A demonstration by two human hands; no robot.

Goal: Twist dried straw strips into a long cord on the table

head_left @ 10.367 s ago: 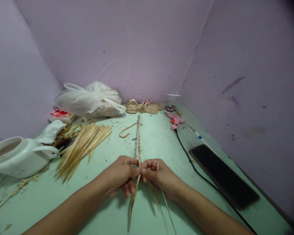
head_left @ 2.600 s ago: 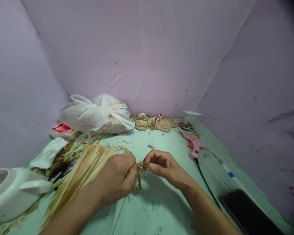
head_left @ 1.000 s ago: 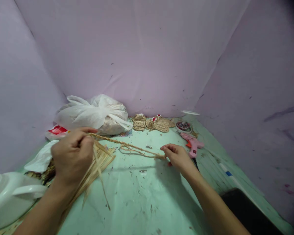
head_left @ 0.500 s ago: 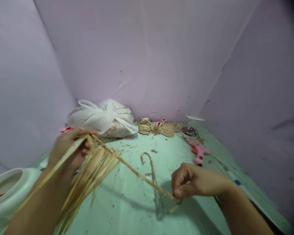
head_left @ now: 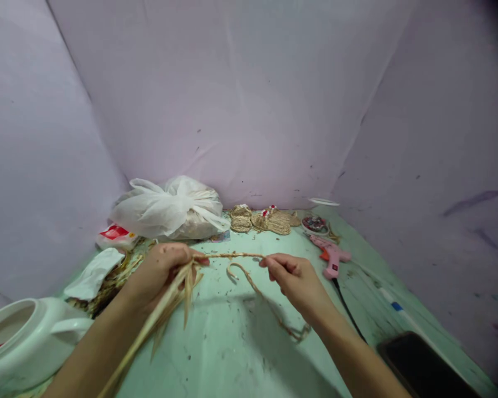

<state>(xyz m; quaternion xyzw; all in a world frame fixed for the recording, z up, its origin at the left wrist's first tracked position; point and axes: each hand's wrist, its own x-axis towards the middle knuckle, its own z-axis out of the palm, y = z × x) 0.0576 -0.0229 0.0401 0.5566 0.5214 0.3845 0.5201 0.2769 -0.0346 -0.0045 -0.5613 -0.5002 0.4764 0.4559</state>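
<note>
Between my two hands a twisted straw-coloured cord [head_left: 232, 255] is stretched level above the table. My left hand [head_left: 170, 268] is closed around its left end, where loose dry fibre strips [head_left: 166, 309] hang down toward me. With thumb and fingers pinched, my right hand [head_left: 288, 276] grips the cord farther along. The rest of the cord drops behind the right hand and lies on the table in a loose curve, its tip hooked. Part of the grip inside the left hand is hidden.
A knotted white plastic bag [head_left: 170, 210] stands at the back, beside woven straw shapes [head_left: 274, 220]. To the right lie a pink glue gun [head_left: 331, 254], a small dish [head_left: 315, 224] and a dark phone [head_left: 423, 365]. A white pot [head_left: 37, 342] stands at left.
My right hand has moved up and left along the cord, nearer my left hand. My left hand has shifted right and down. The cord between them is now shorter and level.
</note>
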